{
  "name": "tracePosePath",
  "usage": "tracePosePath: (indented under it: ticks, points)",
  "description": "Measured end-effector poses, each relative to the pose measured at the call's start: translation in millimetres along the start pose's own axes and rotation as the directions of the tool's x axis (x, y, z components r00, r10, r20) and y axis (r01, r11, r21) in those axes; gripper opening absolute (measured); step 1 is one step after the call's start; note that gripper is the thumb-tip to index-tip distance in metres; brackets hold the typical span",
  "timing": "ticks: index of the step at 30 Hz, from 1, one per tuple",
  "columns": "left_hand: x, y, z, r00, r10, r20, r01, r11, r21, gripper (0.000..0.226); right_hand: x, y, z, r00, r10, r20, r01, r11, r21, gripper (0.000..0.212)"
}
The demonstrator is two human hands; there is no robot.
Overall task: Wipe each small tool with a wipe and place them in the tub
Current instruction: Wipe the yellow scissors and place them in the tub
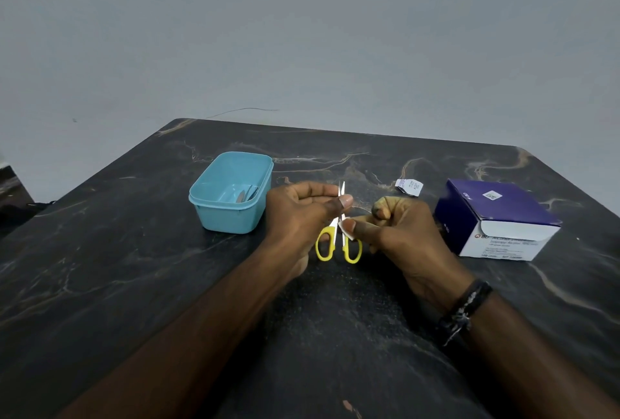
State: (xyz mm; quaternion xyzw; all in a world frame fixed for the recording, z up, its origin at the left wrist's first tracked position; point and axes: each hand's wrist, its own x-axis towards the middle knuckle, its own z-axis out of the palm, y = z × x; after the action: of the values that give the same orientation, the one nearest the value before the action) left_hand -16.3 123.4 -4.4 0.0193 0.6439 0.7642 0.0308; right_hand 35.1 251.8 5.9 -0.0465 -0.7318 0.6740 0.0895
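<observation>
- Head view: a person's two bare hands meet above a dark marbled table [134, 284].
- Left hand [295, 214] is closed in a pinch on the blades of small yellow-handled scissors [339, 234], held upright with tips up and handle loops hanging below.
- Right hand [399, 230] is closed on a small white wipe [345, 230], pressed against the scissors near the pivot.
- Blue tub [231, 194] sits just left of the hands; a metal tool seems to lie inside, too small to identify.
- Torn sachet [409, 186] and purple swab box [496, 220] lie to the right.
- Judgement: wiping well means drawing the wipe along each blade toward the tips, fingers clear of the edges, then covering the handles.
</observation>
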Motion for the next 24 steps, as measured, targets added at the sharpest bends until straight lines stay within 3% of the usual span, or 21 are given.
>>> tracePosePath:
  ticks: [9, 15, 24]
  points:
    - [0, -7, 4, 1.0, 0.021, -0.008, -0.021, 1.0, -0.017, 0.016, 1, 5, 0, 0.997, -0.04, -0.066, 0.04, 0.999, -0.003, 0.043]
    - [-7, -9, 15, 0.997, -0.078, -0.012, 0.075, 0.985, -0.153, 0.014, 1, 13, 3, 0.994, -0.07, -0.084, 0.065, 0.996, -0.06, 0.045]
    - [-7, -8, 19, 0.991, -0.119, 0.061, 0.128, 0.976, -0.176, 0.016, 2, 11, 4, 0.981, -0.122, -0.148, 0.12, 0.993, -0.02, 0.046]
